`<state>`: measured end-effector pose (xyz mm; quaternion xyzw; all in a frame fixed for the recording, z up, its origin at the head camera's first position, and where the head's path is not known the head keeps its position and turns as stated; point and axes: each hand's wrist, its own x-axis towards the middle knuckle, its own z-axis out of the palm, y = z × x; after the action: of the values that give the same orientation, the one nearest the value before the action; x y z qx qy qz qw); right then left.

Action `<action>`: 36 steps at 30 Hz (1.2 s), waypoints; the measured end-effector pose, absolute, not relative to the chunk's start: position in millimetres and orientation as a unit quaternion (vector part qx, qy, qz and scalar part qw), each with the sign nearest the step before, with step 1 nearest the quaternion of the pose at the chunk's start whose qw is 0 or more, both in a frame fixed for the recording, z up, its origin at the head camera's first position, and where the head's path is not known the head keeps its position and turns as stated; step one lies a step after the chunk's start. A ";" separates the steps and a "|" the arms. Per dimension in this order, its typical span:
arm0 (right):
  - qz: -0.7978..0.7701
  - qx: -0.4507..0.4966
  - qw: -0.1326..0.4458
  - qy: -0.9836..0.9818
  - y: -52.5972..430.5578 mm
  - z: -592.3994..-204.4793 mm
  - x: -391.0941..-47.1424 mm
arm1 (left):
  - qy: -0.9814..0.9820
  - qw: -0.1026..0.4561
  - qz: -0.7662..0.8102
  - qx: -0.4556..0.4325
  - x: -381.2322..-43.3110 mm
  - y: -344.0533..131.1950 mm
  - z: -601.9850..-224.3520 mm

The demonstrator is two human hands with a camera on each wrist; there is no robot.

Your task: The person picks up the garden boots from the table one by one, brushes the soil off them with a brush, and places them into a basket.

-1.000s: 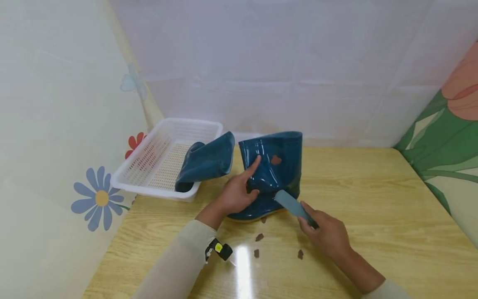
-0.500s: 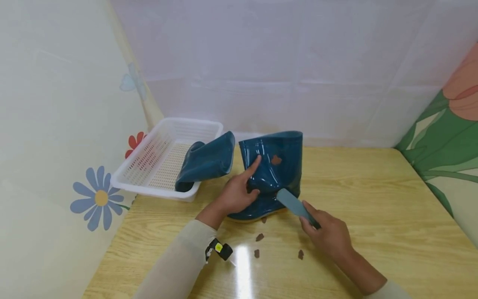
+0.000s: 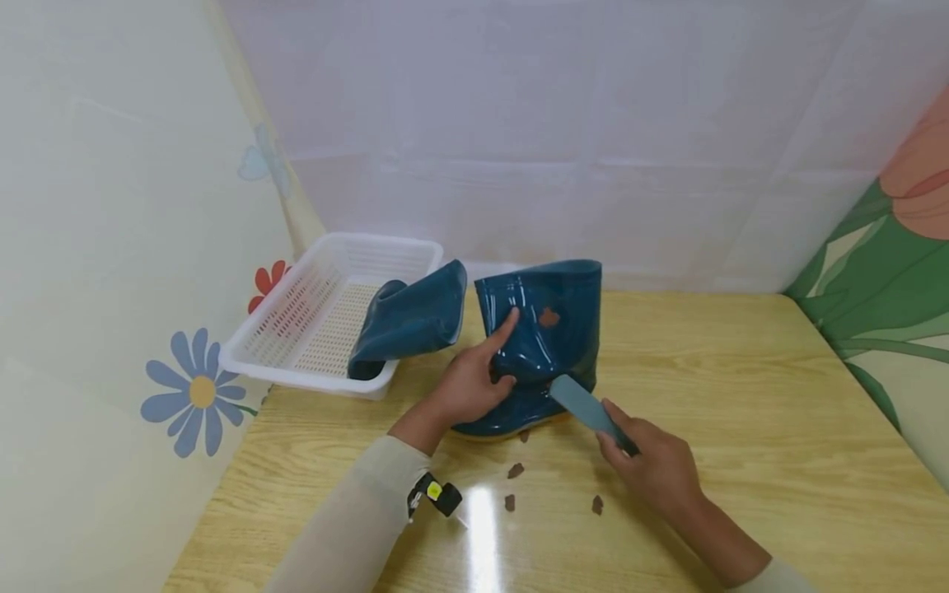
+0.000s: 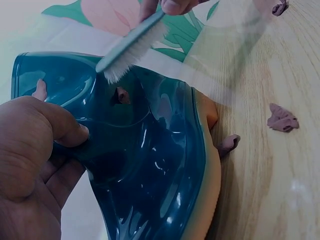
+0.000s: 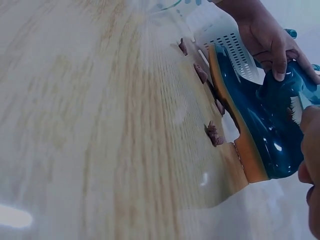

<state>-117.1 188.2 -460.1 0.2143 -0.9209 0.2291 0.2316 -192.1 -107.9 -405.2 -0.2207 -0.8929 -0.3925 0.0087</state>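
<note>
A glossy dark-blue rain boot stands on the table, toe toward the front left. My left hand grips it around the ankle, index finger stretched up the shaft and thumb across the front. In my right hand is a scrubbing brush with a blue-grey back, held by its handle. White bristles face the boot just above a brown clump in the left wrist view. Another brown clump sticks to the upper shaft. The tan sole shows in the right wrist view.
A white perforated basket stands at the back left, with a second blue boot leaning over its side. Several brown crumbs, among them one fragment, lie on the wooden table. A pale wall rises behind.
My right hand and the brush have shifted very slightly to the right along the boot. My left hand, both boots and the basket stay where they were.
</note>
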 end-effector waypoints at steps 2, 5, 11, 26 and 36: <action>0.228 0.210 0.223 -0.924 186.4 -459.4 -118.3 | -0.895 0.006 -0.390 -0.219 -191.6 -107.9 -404.2; 0.223 0.196 0.205 -0.932 185.3 -460.5 -118.7 | -0.896 0.002 -0.388 -0.215 -190.9 -108.0 -402.9; 0.221 0.195 0.209 -0.932 189.3 -463.9 -115.9 | -0.896 0.005 -0.388 -0.216 -191.0 -107.9 -403.8; 0.225 0.193 0.204 -0.933 188.4 -461.3 -115.1 | -0.889 0.003 -0.398 -0.226 -190.7 -108.4 -404.2; 0.245 0.211 0.231 -0.918 193.1 -461.9 -115.5 | -0.891 0.009 -0.395 -0.223 -191.4 -108.1 -404.5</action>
<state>-115.5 193.1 -461.9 0.2105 -0.9178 0.2446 0.2311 -191.4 -108.1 -404.5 -0.2235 -0.8908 -0.3955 0.0086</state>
